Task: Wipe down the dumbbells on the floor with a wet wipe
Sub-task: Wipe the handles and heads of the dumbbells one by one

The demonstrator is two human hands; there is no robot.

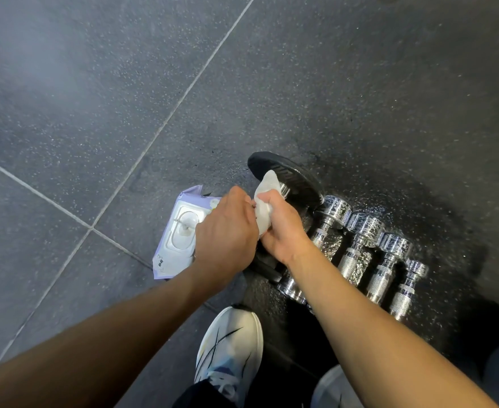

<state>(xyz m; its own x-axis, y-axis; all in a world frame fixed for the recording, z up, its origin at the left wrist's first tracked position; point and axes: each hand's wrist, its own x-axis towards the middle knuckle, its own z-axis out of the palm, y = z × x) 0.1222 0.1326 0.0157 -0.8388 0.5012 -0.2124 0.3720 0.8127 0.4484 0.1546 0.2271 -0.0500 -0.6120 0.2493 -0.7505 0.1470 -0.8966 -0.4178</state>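
With the wipe (267,203) bunched in my right grip (276,228) and my left grip (226,231) curled at its edge, pinching or not I cannot tell, I am readying it and next must rub the dumbbells (360,245) on the floor (95,113) below.

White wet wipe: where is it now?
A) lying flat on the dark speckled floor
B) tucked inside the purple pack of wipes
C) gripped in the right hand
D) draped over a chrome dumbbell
C: the right hand curls its fingers round the crumpled white wet wipe, beside the row of chrome dumbbells.
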